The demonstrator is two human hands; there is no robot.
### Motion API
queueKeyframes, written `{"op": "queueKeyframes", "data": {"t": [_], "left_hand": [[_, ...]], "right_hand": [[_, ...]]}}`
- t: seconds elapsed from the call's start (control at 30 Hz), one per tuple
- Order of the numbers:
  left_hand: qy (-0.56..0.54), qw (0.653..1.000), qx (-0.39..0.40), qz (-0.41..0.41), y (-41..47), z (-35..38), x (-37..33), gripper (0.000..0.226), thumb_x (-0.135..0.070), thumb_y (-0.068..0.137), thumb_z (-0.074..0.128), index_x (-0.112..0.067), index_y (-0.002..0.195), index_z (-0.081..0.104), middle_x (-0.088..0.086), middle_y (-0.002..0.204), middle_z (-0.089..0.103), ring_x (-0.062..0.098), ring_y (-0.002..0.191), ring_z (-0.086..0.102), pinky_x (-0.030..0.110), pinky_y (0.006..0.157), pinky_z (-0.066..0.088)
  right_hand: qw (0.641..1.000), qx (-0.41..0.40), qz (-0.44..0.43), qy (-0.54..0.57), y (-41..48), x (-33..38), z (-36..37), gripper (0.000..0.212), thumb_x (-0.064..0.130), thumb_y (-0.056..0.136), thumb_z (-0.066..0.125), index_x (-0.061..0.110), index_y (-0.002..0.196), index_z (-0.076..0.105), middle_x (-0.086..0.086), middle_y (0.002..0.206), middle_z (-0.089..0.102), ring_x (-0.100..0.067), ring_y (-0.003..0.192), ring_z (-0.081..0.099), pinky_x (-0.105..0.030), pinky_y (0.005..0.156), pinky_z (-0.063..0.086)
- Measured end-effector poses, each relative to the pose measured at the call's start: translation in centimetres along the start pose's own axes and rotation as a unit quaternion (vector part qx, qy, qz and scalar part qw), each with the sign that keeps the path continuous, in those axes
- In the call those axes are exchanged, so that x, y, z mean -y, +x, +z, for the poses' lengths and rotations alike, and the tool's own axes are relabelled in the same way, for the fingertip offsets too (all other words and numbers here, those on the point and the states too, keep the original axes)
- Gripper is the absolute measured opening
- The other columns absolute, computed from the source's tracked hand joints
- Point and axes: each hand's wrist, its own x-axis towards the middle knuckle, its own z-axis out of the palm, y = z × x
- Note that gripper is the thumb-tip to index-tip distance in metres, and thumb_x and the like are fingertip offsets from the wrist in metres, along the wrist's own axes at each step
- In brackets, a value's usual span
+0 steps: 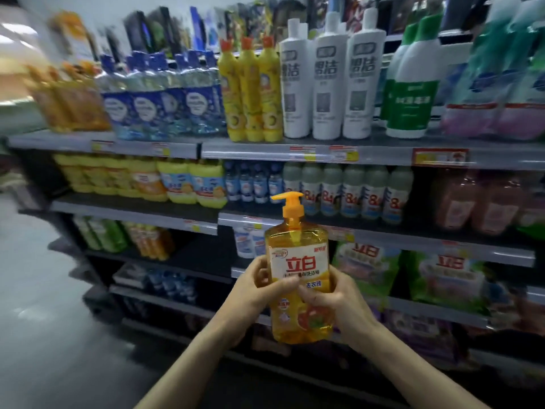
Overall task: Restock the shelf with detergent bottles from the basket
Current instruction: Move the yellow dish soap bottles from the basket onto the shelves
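Observation:
I hold one orange detergent bottle (298, 261) upright in front of me; it has a pump top and a white and red label. My left hand (256, 293) grips its left side and my right hand (330, 302) wraps its right side, thumbs across the label. The bottle hangs in front of the lower tiers of the shelf (295, 153), apart from them. A row of similar orange bottles (67, 104) stands at the far left of the top tier. The basket is out of view.
The shelf tiers are packed with blue bottles (165, 98), yellow bottles (250, 90), white bottles (330, 78) and green bags (442, 276). A dark gap (200, 249) shows on the third tier left of my hands. The grey aisle floor (44, 335) lies at the left.

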Motion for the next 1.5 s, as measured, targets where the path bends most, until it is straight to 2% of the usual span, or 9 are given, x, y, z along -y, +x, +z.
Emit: {"op": "queueKeyframes", "data": {"t": [0.23,0.37,0.53,0.6,0.77,1.0,1.2,1.37,1.5], "left_hand": [[0.015,0.992,-0.123,0.031,-4.0,-1.9,0.3,0.044,-0.033,0.097,0.07,-0.03,0.14,0.059,-0.004,0.129,0.074,0.018,0.12,0.071,0.048,0.104,0.057],[0.001,0.978,-0.195,0.076,-6.0,-3.3,0.0,0.047,-0.033,0.097,0.066,-0.03,0.143,0.058,-0.006,0.129,0.074,0.015,0.121,0.071,0.041,0.101,0.059],[-0.004,0.962,-0.246,0.121,-8.5,-7.5,-0.5,0.046,-0.033,0.093,0.064,-0.036,0.138,0.059,-0.013,0.125,0.075,0.008,0.117,0.071,0.03,0.091,0.062],[-0.015,0.957,-0.257,0.132,-9.4,-9.6,-0.6,0.045,-0.031,0.092,0.065,-0.038,0.136,0.058,-0.015,0.123,0.076,0.006,0.116,0.071,0.028,0.088,0.062],[-0.04,0.95,-0.274,0.146,-11.6,-16.0,-0.7,0.046,-0.032,0.091,0.066,-0.036,0.136,0.059,-0.011,0.122,0.077,0.009,0.115,0.073,0.028,0.086,0.062],[-0.055,0.935,-0.311,0.159,-14.2,-26.8,-0.6,0.051,-0.029,0.093,0.066,-0.033,0.143,0.057,-0.007,0.125,0.077,0.014,0.117,0.073,0.034,0.089,0.063],[-0.04,0.932,-0.318,0.169,-14.0,-34.5,-2.3,0.06,-0.031,0.091,0.068,-0.032,0.149,0.052,-0.01,0.121,0.078,0.012,0.112,0.075,0.031,0.083,0.064],[-0.029,0.931,-0.315,0.184,-11.6,-39.8,-3.2,0.064,-0.031,0.091,0.068,-0.03,0.153,0.049,-0.01,0.121,0.078,0.013,0.112,0.075,0.03,0.082,0.064],[-0.022,0.93,-0.314,0.191,-8.1,-43.8,-4.0,0.061,-0.03,0.095,0.065,-0.029,0.154,0.049,-0.006,0.123,0.077,0.016,0.114,0.075,0.033,0.083,0.064]], "right_hand": [[0.995,0.094,-0.022,0.006,2.6,2.0,3.4,0.074,0.049,0.066,0.092,0.021,0.13,0.065,-0.001,0.121,0.078,-0.022,0.114,0.074,-0.056,0.103,0.056],[0.991,0.132,-0.028,-0.002,3.4,3.1,6.9,0.063,0.041,0.076,0.092,0.023,0.129,0.065,0.003,0.12,0.078,-0.016,0.113,0.074,-0.05,0.102,0.058],[0.979,0.183,-0.072,-0.06,4.2,5.1,12.2,0.075,0.067,0.069,0.087,0.034,0.13,0.061,0.015,0.122,0.075,-0.005,0.113,0.071,-0.034,0.094,0.061],[0.974,0.198,-0.079,-0.081,4.7,5.9,14.6,0.067,0.059,0.074,0.086,0.035,0.131,0.059,0.018,0.121,0.074,-0.001,0.112,0.07,-0.03,0.093,0.06],[0.968,0.207,-0.091,-0.107,6.2,7.2,21.6,0.064,0.051,0.078,0.086,0.034,0.133,0.059,0.016,0.122,0.074,-0.002,0.112,0.071,-0.032,0.096,0.06],[0.967,0.212,-0.113,-0.085,8.5,8.2,33.1,0.056,0.044,0.079,0.087,0.032,0.128,0.063,0.019,0.116,0.077,0.001,0.107,0.073,-0.021,0.082,0.061],[0.971,0.202,-0.119,-0.047,11.5,9.9,39.9,0.048,0.038,0.081,0.086,0.033,0.123,0.064,0.016,0.114,0.078,-0.004,0.105,0.075,-0.027,0.085,0.062],[0.972,0.193,-0.129,-0.041,15.7,11.1,43.5,0.06,0.044,0.075,0.088,0.026,0.127,0.065,0.011,0.115,0.079,-0.008,0.106,0.076,-0.036,0.091,0.063],[0.973,0.181,-0.14,-0.043,20.4,12.0,45.9,0.06,0.047,0.071,0.089,0.027,0.123,0.066,0.01,0.114,0.079,-0.01,0.106,0.076,-0.043,0.095,0.063]]}}
